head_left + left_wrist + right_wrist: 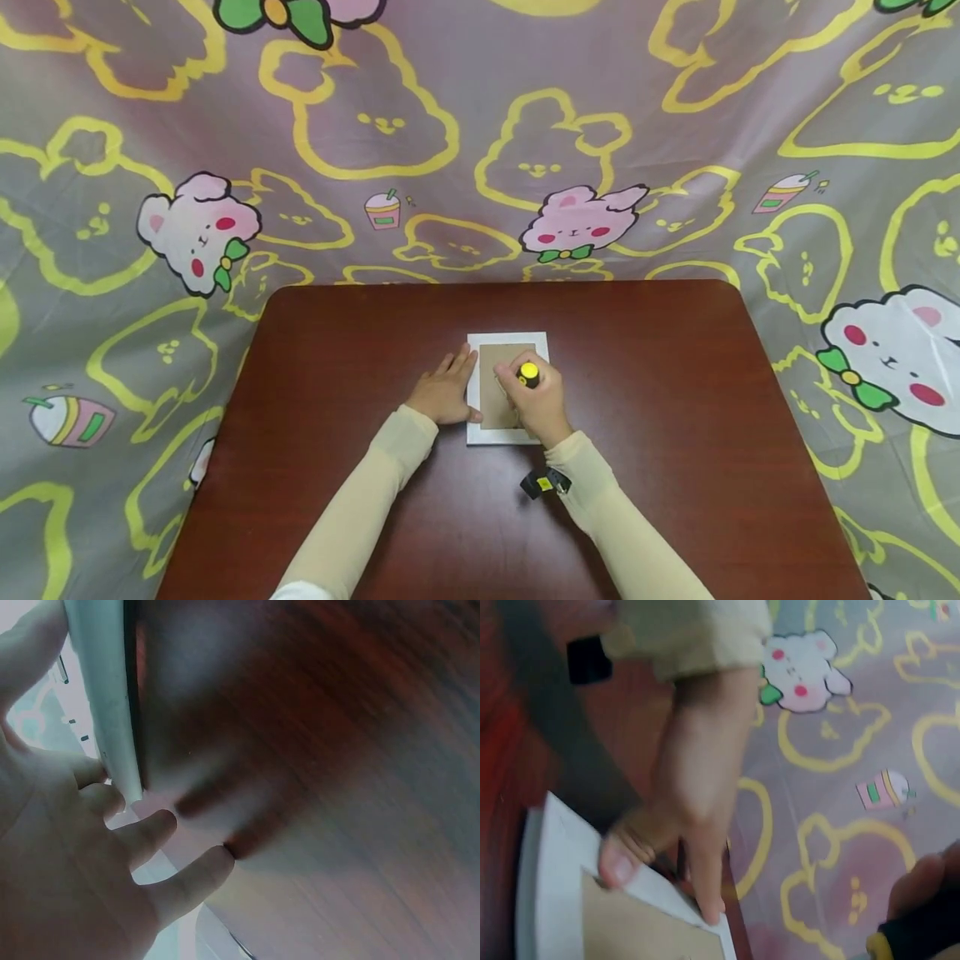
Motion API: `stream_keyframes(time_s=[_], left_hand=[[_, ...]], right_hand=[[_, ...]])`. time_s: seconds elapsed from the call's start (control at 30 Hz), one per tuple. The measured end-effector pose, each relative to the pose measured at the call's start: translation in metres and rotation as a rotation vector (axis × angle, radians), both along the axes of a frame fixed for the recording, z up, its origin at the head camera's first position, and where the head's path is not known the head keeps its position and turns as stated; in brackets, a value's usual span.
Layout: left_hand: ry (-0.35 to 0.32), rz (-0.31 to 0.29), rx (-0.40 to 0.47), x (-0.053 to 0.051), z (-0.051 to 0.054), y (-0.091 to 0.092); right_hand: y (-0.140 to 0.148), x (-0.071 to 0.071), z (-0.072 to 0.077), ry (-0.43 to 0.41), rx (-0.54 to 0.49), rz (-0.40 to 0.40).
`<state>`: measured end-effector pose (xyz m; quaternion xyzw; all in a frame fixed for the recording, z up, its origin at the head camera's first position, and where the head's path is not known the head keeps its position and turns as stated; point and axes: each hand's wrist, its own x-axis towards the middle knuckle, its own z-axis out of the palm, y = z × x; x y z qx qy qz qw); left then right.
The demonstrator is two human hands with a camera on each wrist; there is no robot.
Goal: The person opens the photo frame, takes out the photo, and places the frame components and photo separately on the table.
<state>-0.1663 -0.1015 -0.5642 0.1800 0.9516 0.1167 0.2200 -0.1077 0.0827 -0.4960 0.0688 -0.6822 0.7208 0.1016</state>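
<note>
- The fingers of the right hand (540,400) curl round a black-and-yellow tool handle (529,374), its yellow end facing up
- The fingers of the left hand (442,393) lie straight and spread, against the left edge of the white frame (507,437)
- The handle is above the brown backing panel (491,404) set inside the frame; where its tip meets the panel is hidden
- The frame lies flat, panel side up, near the middle of the table (637,392)
- Pale yellow sleeves (352,508) cover both forearms; a small black device (542,483) with a yellow patch sits at the right wrist
- The tabletop is glossy reddish-brown wood with rounded far corners and soft reflections
- Grey-mauve cloth (461,142) hangs behind and at both sides, printed with yellow outlines, white-and-pink rabbit heads and drink cups
</note>
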Motion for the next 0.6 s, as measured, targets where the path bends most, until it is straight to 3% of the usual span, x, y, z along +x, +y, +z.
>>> stream_keyframes(time_s=[0.13, 0.23, 0.33, 0.47, 0.53, 0.6], left_hand=[[-0.006, 0.0, -0.001, 0.0, 0.001, 0.003], [-0.009, -0.01, 0.003, -0.002, 0.004, 0.003], [-0.003, -0.018, 0.011, -0.005, 0.007, 0.001], [-0.004, -0.022, 0.024, -0.007, 0.009, -0.003], [-0.006, -0.023, 0.027, -0.005, 0.007, -0.004], [-0.016, -0.02, 0.039, -0.001, 0.005, -0.004]], right_hand=[[-0.009, 0.021, 0.021, 0.102, 0.135, -0.052], [-0.008, 0.02, 0.024, 0.108, 0.125, -0.051], [-0.001, -0.008, 0.014, -0.039, 0.006, -0.032], [0.007, -0.056, -0.003, -0.337, -0.107, 0.001], [0.009, -0.063, 0.003, -0.436, -0.094, 0.028], [0.008, -0.059, 0.01, -0.453, -0.05, 0.054]])
